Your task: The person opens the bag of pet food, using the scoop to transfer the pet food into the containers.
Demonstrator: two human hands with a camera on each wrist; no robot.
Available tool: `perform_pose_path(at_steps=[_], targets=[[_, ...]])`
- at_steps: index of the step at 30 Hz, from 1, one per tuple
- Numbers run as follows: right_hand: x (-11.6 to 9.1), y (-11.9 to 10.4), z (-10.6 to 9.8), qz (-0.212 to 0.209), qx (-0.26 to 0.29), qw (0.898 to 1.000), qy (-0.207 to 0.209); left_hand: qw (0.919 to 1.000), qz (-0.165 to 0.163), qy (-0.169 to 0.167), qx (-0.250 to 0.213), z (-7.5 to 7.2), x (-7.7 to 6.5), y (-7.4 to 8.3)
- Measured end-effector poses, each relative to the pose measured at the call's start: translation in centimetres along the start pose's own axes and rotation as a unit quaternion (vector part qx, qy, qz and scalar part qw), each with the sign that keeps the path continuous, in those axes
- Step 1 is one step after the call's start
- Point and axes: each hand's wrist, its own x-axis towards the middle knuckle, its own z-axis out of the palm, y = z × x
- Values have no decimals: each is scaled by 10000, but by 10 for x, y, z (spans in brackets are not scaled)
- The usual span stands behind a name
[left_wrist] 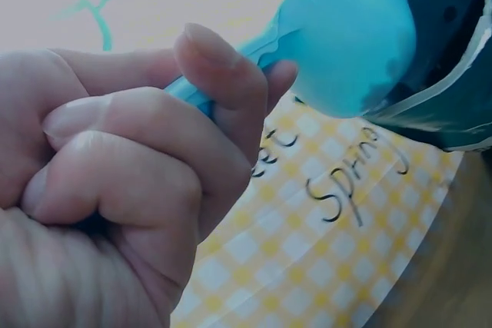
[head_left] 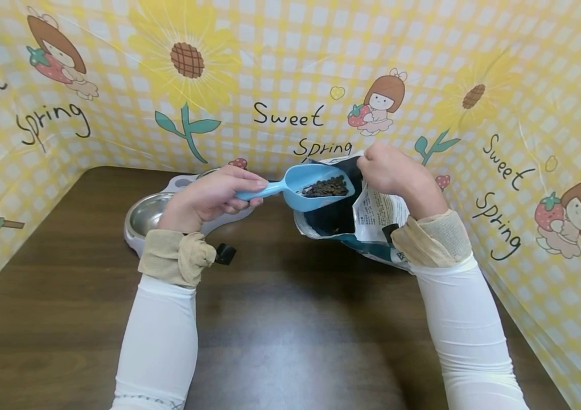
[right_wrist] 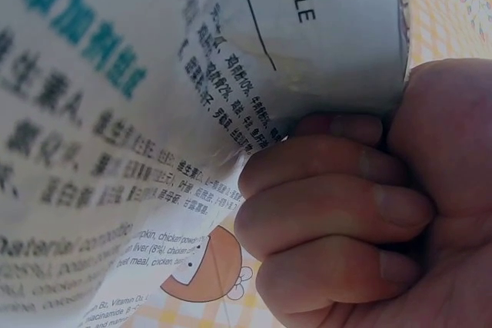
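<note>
- A dark wood-grain table (head_left: 280, 341) is reached over by two white sleeves (head_left: 159, 336); a beige bandage (head_left: 159, 256) is wrapped round each wrist.
- By the left hand (head_left: 208, 193), the handle of a light-blue scoop (head_left: 297, 202) is gripped in curled fingers.
- Dark brown kibble (head_left: 328, 188) is carried in the scoop, which is held at the mouth of an opened pet-food bag (head_left: 379, 219); whether scoop and bag touch cannot be told.
- By the right hand (head_left: 395, 171), the bag's upper edge is gripped.
- Left of the bag, a steel bowl (head_left: 148, 215) is set in a pale lilac stand (head_left: 134, 242), partly hidden by the left hand.
- Behind, a yellow-checked sheet (head_left: 280, 68) is hung.
</note>
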Motion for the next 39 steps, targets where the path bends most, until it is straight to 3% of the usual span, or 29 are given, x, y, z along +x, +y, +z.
perform_pose_path(at_steps=[18,21,24,30,39], targets=[[1,0,2,-30,1,9999,129,9970,354,84,-687,-60,-46,-8],[0,0,2,-37,-13,9999,92,9956,249,359,-824,-69,-53,-11],[0,0,2,-46,-35,10000,78,9921,23,916,-851,-78,-60,-14],[0,0,3,-2,-13,10000,42,9809,-257,1880,-420,-96,-71,-21],[1,1,4,21,-32,10000,13,9647,-760,2459,554,-110,-76,-31]])
